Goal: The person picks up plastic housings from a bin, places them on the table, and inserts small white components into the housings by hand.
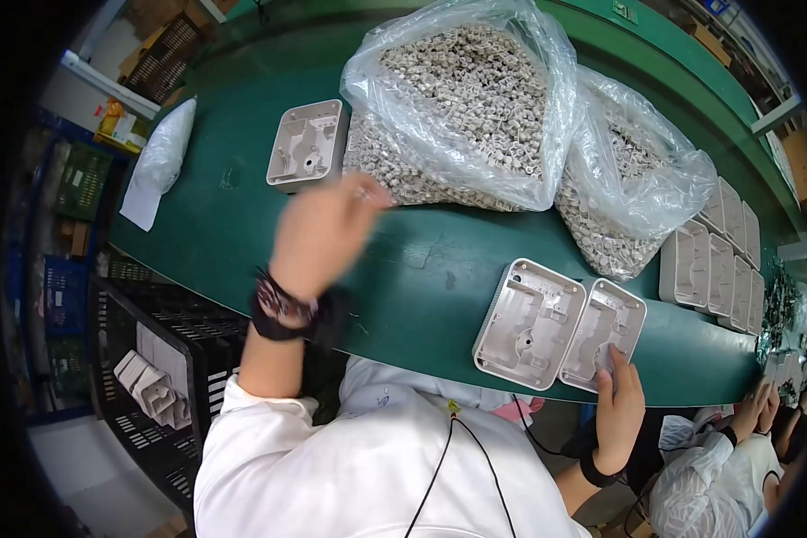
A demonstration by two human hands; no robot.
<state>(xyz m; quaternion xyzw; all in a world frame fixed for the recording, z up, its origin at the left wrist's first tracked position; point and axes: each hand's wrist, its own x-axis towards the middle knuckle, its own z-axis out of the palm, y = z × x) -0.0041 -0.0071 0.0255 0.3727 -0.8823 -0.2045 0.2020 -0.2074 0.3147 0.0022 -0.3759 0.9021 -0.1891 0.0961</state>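
Observation:
My left hand point(323, 233) is smeared by motion above the table, just below a light grey plastic housing point(284, 164) and beside the near left edge of a big clear bag of small grey plastic parts point(475, 99). Its fingers are too blurred to show whether anything is between them. At the table's near edge two open housings lie side by side, a larger one point(531, 309) on the left and a narrower one point(611, 314) on the right. My right hand point(620, 412) grips the near right part of the narrower housing, with one finger over its inside.
A second bag of small parts point(614, 215) leans beside the big one. More housings point(708, 264) stand in rows at the right. A white plastic bag point(168, 148) lies far left. Below is a black crate point(211, 359) with grey pieces. A co-worker's hands point(753, 408) are at the right.

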